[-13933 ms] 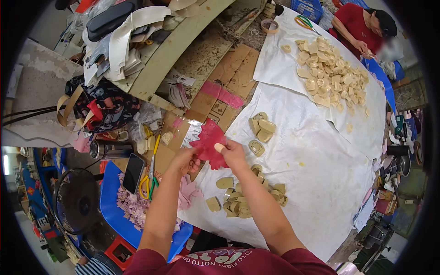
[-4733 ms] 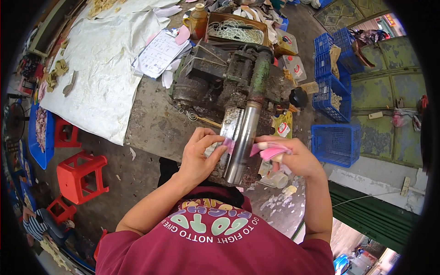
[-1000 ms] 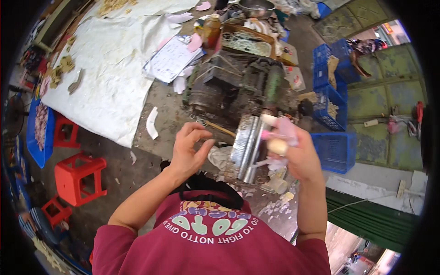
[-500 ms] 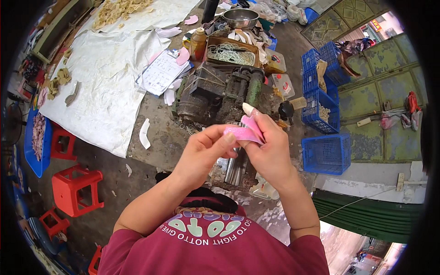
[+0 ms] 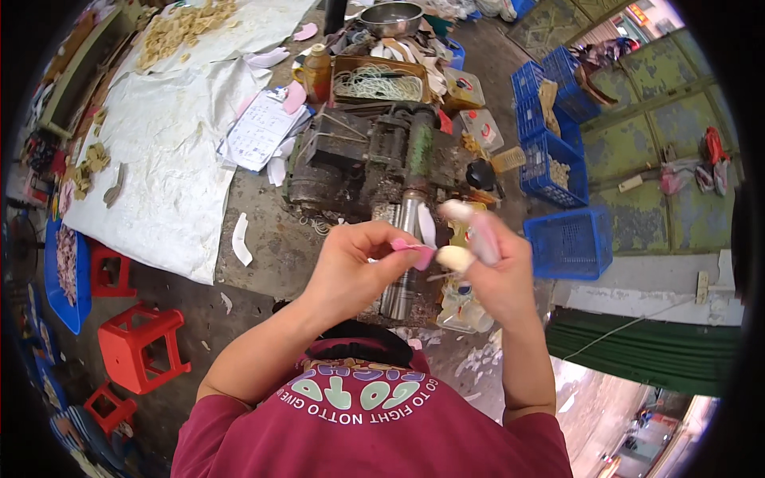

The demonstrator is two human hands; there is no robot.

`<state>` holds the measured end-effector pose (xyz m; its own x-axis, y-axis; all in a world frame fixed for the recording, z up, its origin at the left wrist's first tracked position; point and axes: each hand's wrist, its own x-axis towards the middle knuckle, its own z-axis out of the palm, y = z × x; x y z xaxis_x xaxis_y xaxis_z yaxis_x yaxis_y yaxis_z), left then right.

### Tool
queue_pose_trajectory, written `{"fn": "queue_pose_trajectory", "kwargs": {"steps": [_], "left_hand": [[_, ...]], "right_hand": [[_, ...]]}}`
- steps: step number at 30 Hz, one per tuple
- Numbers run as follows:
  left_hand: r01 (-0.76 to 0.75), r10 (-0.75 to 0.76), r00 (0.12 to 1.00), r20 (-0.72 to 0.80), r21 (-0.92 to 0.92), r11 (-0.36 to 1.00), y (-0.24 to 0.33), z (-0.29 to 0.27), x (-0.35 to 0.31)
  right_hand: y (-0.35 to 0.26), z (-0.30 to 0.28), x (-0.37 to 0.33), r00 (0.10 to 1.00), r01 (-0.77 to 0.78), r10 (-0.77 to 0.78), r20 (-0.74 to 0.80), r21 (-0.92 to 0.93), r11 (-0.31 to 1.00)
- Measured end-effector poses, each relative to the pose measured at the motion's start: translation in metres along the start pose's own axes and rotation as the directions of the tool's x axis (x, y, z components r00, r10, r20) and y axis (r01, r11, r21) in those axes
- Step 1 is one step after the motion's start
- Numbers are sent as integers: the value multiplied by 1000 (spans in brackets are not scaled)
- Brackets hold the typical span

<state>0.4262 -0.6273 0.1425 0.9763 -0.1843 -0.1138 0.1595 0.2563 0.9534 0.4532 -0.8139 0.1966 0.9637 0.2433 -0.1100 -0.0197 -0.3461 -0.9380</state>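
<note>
My left hand (image 5: 357,261) pinches a bright pink curved strip (image 5: 414,253) between thumb and fingers. A pale whitish-lilac strip (image 5: 427,225) sticks up just behind it; whether the two are joined I cannot tell. My right hand (image 5: 504,275) is apart from the pink strip, on its right, with thumb and forefinger spread. Cream-coloured covers sit on two of its fingertips, and motion blurs the fingers. Beneath the hands a shiny metal cylinder (image 5: 398,296) projects from a dark, greasy machine (image 5: 362,155) on the worktable.
A white curved piece (image 5: 241,240) lies left of the machine, near a white sheet (image 5: 159,191). Written papers (image 5: 259,131) and a tray of pale strings (image 5: 378,84) lie behind. Blue crates (image 5: 567,243) stand right; red stools (image 5: 143,348) stand left. A clear plastic container (image 5: 466,315) sits below my right hand.
My right hand has let go of the pink strip and moved right, its fingers spreading. My left hand keeps the strip, slightly lower. The view has shifted a little.
</note>
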Motion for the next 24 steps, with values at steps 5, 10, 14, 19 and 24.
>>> {"fn": "queue_pose_trajectory", "kwargs": {"steps": [5, 10, 14, 19, 24], "left_hand": [[-265, 244, 963, 119, 215, 940, -7, 4, 6], [-551, 668, 730, 143, 701, 453, -28, 12, 11], [-500, 625, 777, 73, 675, 542, -43, -1, -1], [-350, 557, 830, -36, 744, 569, -72, -27, -18], [-264, 478, 874, -85, 743, 615, -89, -28, -19]], "right_hand": [[10, -3, -3, 971, -219, 208, 120, 85, 972], [22, 3, -1, 986, -142, 145, 84, -33, 989], [47, -22, 1, 989, -60, 105, 108, -363, 930], [69, -29, 6, 956, -71, 191, 223, -455, 888], [74, -6, 21, 952, 4, 123, 281, -415, 910]]}}
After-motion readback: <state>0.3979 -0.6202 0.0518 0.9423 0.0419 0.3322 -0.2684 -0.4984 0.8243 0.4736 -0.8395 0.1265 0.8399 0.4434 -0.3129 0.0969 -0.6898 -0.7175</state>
